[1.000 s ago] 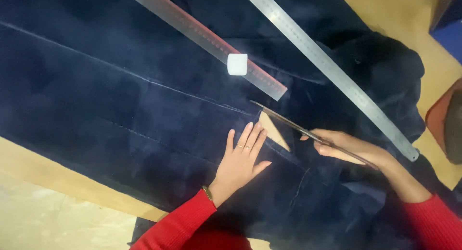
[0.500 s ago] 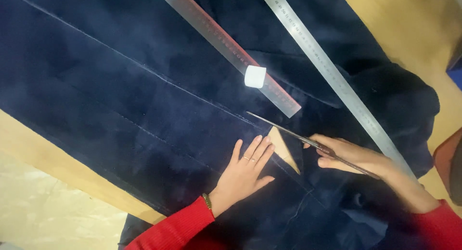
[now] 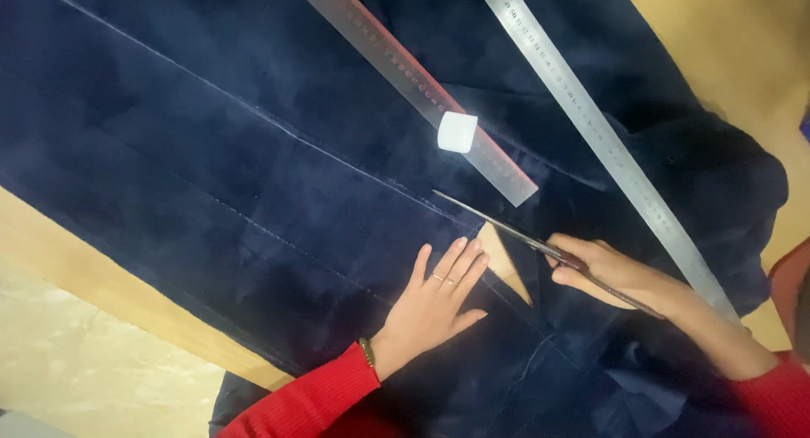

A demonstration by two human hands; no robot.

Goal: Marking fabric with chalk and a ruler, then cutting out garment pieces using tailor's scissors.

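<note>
A wide piece of dark navy velvet fabric (image 3: 253,143) covers a wooden table (image 3: 101,269). My left hand (image 3: 434,299) lies flat on the fabric with its fingers spread, next to a cut where the bare wood shows as a small triangle (image 3: 504,265). My right hand (image 3: 603,269) grips a pair of scissors (image 3: 498,224), whose thin blades point up and to the left along a chalk line on the cloth. Both arms are in red sleeves.
A shorter metal ruler (image 3: 405,67) lies slanted on the fabric with a white block of chalk (image 3: 456,132) on it. A longer steel ruler (image 3: 599,134) lies to its right. Pale floor (image 3: 76,370) shows at the lower left.
The scissors have advanced a little up and left along the line. The left hand stays flat by the cut. The view has shifted slightly.
</note>
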